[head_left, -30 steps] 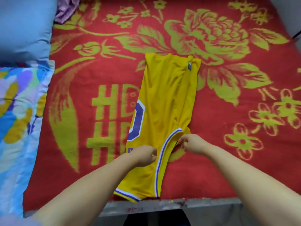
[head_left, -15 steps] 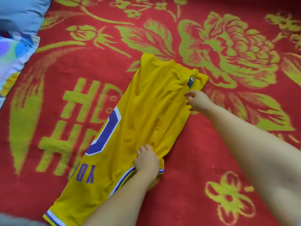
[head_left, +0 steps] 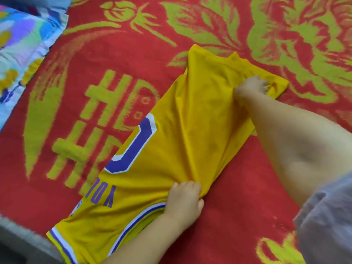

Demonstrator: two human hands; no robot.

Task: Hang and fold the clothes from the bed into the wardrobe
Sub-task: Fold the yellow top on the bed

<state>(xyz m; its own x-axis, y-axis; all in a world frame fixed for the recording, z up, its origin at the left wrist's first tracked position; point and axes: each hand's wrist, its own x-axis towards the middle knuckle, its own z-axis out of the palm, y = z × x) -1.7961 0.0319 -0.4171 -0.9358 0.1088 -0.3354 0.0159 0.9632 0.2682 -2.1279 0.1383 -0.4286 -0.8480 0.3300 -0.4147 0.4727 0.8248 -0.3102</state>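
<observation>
Lying lengthwise on the red floral blanket (head_left: 228, 216), the yellow basketball jersey (head_left: 171, 141) had already been doubled along its length, so that the purple numeral (head_left: 133, 145) and lettering faced up on its left half. The garment was apparently kept flat there to give a firm surface for the next fold. Its hem end, toward the top of the view from the numeral, was gripped by the right hand (head_left: 251, 88); the fingers were curled into a bunch of fabric near the hem's right corner, though how deep the hold went could not be told. The right forearm was stretched diagonally across the blanket and over the jersey's right edge.

At the jersey's right edge, below and to the right of the numeral and just above the striped armhole trim (head_left: 144, 212), a gather of cloth was pinched by the left hand (head_left: 184, 201), with the knuckles turned up and the wrist bent over the trim. Creases ran between the two holds, which suggested the cloth was being tensioned for folding the hem toward the shoulders. A patterned quilt (head_left: 21, 46) lay well left of the jersey.
</observation>
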